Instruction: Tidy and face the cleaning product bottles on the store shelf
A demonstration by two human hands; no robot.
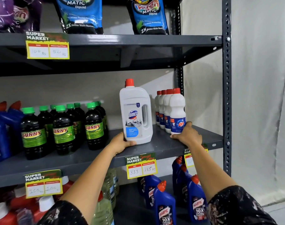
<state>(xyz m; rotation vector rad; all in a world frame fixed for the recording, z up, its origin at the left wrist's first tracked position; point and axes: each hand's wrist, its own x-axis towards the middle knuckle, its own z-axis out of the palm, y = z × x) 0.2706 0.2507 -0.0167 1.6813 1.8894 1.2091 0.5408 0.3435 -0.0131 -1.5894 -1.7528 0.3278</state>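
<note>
A large white Domex bottle (136, 114) with a red cap stands upright on the grey middle shelf (162, 145), label facing me. My left hand (121, 143) grips its lower left corner. To its right a row of small white Rin bottles (166, 109) with red caps runs front to back. My right hand (188, 135) holds the base of the front Rin bottle (177, 111) near the shelf's front edge.
Dark Sunny bottles (64, 127) with green caps crowd the shelf's left half, blue bottles (2, 127) beyond them. Blue detergent pouches (80, 15) stand on the shelf above. Blue Harpic bottles (166, 207) and pale liquid bottles (106, 200) fill the shelf below. Price tags (141, 166) hang from shelf edges.
</note>
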